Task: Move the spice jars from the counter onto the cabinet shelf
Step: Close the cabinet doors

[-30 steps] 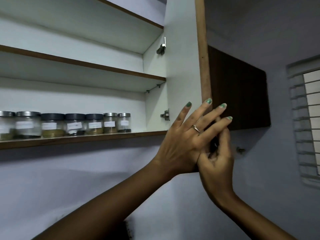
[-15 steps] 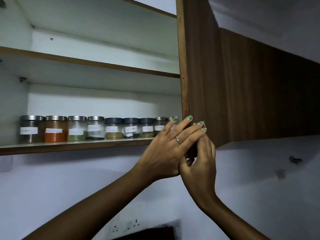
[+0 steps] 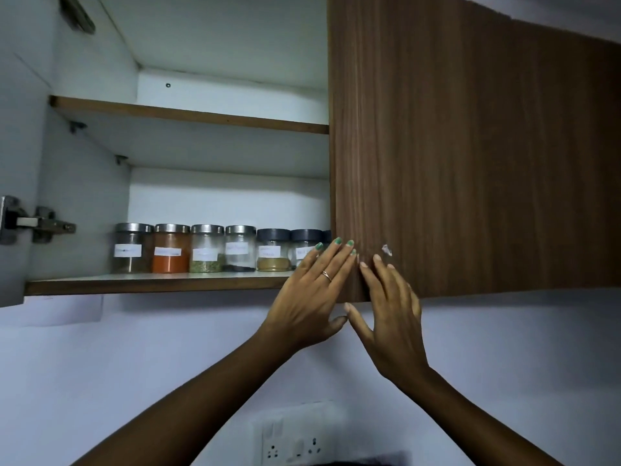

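**Both hands flat on the cabinet door, jars lined up on the lower shelf**

The brown wood-grain cabinet door (image 3: 470, 146) fills the frame from 12 to 3 o'clock and covers the right part of the cabinet. Its left edge runs straight down at centre and cuts across the row of spice jars (image 3: 205, 248), hiding whatever stands further right. The left hand (image 3: 312, 294) lies with straight, spread fingers at that edge near the door's bottom corner, its fingertips overlapping the sixth jar from the camera's view. The right hand (image 3: 389, 307) lies just beside it at 4 o'clock from centre, fingers straight and flat on the door face, holding nothing. The two thumbs nearly touch below the door's lower edge.

The jars stand upright in a close row on the lower shelf (image 3: 151, 284) at 9 o'clock, well back from its front lip: four with silver lids, then dark-lidded ones, with a seventh only partly seen at the door edge. All carry white labels, too blurred to read. Open shelf remains between the leftmost jar and the cabinet's side wall. The upper shelf (image 3: 188, 114) sits at 11 o'clock. A metal hinge (image 3: 37, 223) juts from the open left door at 9 o'clock. A wall socket plate (image 3: 295, 438) sits at 6 o'clock, between the forearms.
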Demonstrator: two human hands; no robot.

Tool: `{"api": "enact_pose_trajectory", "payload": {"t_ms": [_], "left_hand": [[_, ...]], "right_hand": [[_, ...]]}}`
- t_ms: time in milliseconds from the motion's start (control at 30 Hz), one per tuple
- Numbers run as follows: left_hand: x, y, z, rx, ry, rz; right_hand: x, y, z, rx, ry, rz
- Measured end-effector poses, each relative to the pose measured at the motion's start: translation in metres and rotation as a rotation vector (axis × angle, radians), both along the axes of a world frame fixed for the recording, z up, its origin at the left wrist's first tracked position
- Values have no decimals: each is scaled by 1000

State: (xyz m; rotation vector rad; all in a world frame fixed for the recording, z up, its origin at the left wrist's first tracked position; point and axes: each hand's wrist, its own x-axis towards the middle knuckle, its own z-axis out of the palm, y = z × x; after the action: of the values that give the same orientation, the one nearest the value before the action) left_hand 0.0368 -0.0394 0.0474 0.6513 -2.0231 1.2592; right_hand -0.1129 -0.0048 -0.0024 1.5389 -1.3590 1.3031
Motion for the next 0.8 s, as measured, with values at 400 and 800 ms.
{"api": "enact_pose_trajectory", "payload": {"t_ms": [400,800], "left_hand": [[-29,-52,-13,111,71,62],[-33,-56,-15,136,73,162]], "right_hand": [[-38,-69,-5,98,163,-189],[-39,-68,-3,182,214,-255]]}}
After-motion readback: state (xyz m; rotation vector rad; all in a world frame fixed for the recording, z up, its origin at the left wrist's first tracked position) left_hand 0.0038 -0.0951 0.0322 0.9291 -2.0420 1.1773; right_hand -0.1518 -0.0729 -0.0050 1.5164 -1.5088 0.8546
